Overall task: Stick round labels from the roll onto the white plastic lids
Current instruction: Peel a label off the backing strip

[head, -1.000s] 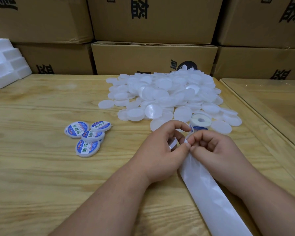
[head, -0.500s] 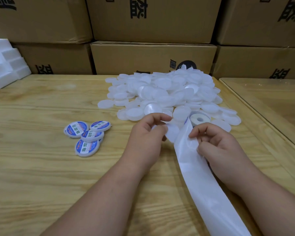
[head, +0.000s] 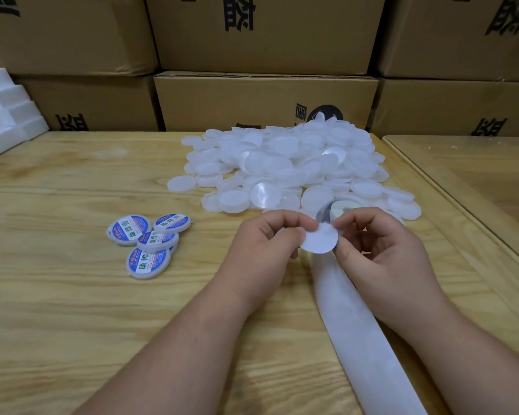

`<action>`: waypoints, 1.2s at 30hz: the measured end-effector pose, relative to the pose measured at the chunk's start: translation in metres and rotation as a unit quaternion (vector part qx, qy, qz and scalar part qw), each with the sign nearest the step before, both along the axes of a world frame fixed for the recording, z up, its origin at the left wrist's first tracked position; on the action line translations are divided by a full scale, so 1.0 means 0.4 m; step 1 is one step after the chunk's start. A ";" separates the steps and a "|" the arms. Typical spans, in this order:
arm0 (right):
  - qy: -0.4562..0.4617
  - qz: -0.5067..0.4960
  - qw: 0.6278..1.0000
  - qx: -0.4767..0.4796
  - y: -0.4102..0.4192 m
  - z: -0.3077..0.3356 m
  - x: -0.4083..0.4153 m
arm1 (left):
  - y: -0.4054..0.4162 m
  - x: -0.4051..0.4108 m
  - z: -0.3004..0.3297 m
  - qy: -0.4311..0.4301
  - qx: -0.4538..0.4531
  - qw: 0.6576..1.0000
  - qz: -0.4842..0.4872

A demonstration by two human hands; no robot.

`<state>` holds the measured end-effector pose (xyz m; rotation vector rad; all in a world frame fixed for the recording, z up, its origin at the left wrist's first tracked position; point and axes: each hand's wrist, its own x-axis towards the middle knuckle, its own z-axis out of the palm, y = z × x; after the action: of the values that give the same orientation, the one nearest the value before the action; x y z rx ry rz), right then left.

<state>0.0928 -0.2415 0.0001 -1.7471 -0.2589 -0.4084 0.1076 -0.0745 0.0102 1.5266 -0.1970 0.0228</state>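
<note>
Head view: the left hand (head: 264,247) pinches the left edge of a round white disc (head: 318,238), apparently a label seen from its blank side, while the right hand (head: 381,250) pinches its upper right edge, so each grip is closed on the disc above the wooden tabletop (head: 72,295). Below the disc, the white backing strip (head: 357,333) runs toward the viewer from the label roll (head: 330,209), which sits at the near edge of the heap of white plastic lids (head: 282,166). Four labelled lids (head: 149,241) lie well apart to the left, with cardboard boxes (head: 267,100) behind.
</note>
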 end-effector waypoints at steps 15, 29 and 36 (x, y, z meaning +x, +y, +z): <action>0.019 -0.023 0.999 0.029 -0.001 0.011 0.005 | 0.001 0.008 -0.006 -0.029 -0.073 0.996 -0.039; 0.189 0.049 0.969 0.150 -0.023 0.019 0.009 | 0.016 0.016 -0.010 0.030 -0.120 0.992 -0.007; 0.188 0.074 0.976 0.081 -0.007 0.025 0.000 | 0.019 0.020 0.004 0.080 -0.135 0.985 -0.075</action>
<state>0.0927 -0.2442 0.0100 -1.5961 -0.0784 0.0137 0.1155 -0.0671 0.0116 1.2326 -0.1726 -0.1860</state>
